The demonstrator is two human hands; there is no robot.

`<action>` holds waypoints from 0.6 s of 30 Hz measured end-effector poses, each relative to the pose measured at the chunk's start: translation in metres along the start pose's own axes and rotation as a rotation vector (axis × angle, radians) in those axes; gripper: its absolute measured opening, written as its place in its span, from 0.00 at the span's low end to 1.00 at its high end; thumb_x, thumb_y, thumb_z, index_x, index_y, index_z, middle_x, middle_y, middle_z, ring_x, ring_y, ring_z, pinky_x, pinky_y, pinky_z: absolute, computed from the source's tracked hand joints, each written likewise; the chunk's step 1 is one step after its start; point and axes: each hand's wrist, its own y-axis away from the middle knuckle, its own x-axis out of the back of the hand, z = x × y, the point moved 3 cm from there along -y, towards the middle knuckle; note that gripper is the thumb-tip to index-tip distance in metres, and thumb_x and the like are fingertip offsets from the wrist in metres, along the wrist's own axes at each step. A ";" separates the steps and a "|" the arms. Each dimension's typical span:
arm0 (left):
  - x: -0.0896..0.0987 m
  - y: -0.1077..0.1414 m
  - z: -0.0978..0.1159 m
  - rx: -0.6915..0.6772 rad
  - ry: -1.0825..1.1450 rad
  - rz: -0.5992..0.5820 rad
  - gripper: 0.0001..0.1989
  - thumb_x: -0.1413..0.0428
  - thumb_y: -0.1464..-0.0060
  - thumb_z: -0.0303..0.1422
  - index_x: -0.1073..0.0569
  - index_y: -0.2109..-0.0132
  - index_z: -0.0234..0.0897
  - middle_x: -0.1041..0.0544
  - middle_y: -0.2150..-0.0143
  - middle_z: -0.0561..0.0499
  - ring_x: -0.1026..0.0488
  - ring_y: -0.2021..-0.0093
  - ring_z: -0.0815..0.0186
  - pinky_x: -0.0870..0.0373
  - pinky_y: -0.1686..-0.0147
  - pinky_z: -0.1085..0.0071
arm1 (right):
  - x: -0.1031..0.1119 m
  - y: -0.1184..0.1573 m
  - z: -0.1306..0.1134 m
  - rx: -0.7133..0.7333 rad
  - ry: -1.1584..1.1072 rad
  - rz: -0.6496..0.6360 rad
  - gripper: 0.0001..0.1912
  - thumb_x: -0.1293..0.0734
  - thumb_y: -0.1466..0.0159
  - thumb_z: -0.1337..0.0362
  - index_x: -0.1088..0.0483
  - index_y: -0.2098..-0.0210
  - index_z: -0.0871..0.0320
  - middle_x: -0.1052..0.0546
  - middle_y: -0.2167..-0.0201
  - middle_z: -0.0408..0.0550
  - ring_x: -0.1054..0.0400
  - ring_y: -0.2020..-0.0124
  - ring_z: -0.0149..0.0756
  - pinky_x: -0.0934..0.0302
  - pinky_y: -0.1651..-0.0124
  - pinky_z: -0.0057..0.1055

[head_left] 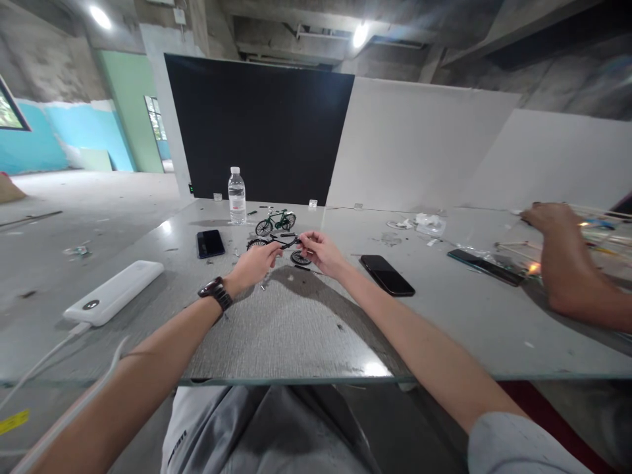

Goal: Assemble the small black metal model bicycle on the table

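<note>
Between my hands is a small dark model bicycle frame [289, 243], with a spoked wheel at its left end. My left hand [261, 258] pinches it from the left, and my right hand [318, 250] grips its front end with closed fingers. A loose-looking black wheel [300, 258] shows just under my right hand; whether it is joined to the frame I cannot tell. Behind them a green model bicycle [276, 222] stands upright on the table. Small dark parts and bits lie around my hands.
A water bottle [237, 197] stands at the back. Phones lie on the left [210, 243] and right [388, 274] of my hands. A white power bank [114, 292] with a cable sits at the left. At the right, another person's arm [567, 263] reaches over a phone [485, 266] and thin sticks.
</note>
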 end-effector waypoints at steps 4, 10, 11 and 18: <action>0.000 -0.001 -0.002 0.000 0.002 0.007 0.18 0.57 0.27 0.39 0.23 0.54 0.41 0.21 0.67 0.50 0.27 0.68 0.63 0.35 0.65 0.69 | 0.000 0.001 -0.001 -0.008 -0.024 0.016 0.28 0.16 0.51 0.44 0.27 0.65 0.55 0.21 0.70 0.43 0.33 0.74 0.29 0.33 0.67 0.29; 0.000 0.000 0.002 -0.034 0.025 -0.012 0.17 0.57 0.27 0.38 0.24 0.55 0.40 0.21 0.68 0.50 0.26 0.67 0.62 0.34 0.63 0.68 | -0.004 -0.002 0.007 -0.016 0.020 -0.030 0.31 0.15 0.54 0.43 0.27 0.65 0.55 0.21 0.72 0.44 0.35 0.76 0.28 0.39 0.71 0.29; -0.001 0.000 0.004 -0.053 0.031 -0.027 0.17 0.57 0.27 0.38 0.24 0.56 0.40 0.21 0.68 0.50 0.26 0.66 0.63 0.33 0.62 0.68 | -0.005 -0.001 0.008 -0.016 0.030 -0.042 0.30 0.15 0.54 0.43 0.27 0.66 0.56 0.21 0.72 0.43 0.35 0.76 0.28 0.40 0.71 0.29; -0.003 0.001 0.008 -0.103 0.093 -0.094 0.15 0.55 0.30 0.37 0.25 0.57 0.40 0.21 0.68 0.50 0.26 0.67 0.63 0.28 0.59 0.66 | -0.013 0.007 0.007 -0.034 0.064 -0.121 0.23 0.16 0.51 0.54 0.27 0.65 0.56 0.24 0.72 0.41 0.34 0.75 0.29 0.39 0.68 0.30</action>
